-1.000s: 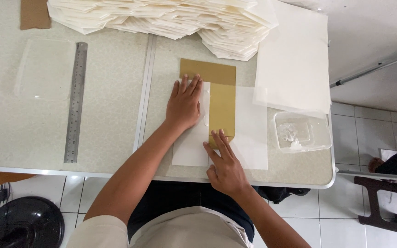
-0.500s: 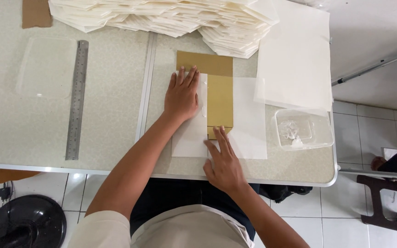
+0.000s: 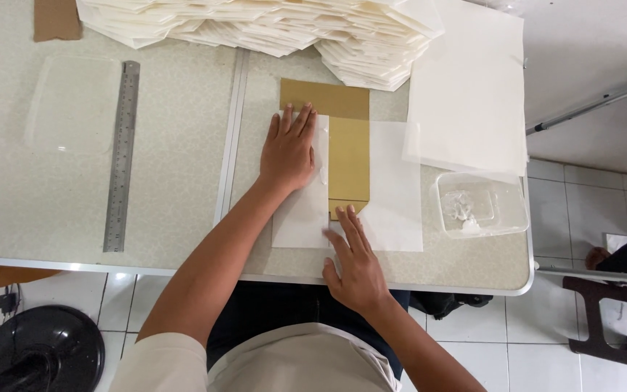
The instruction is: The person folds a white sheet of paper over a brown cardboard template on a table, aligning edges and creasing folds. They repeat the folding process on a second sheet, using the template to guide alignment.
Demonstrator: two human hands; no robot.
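While the thin white translucent paper sheet lies folded over the stiff gold cardboard template, left hand and right hand press flat, open; light, creasable paper seems best held by edges.

Thin translucent white paper sheet lying flat near the table's front edge, left flap folded over a mustard-brown T-shaped cardboard template, its crossbar pointing away, stem running down the sheet's middle
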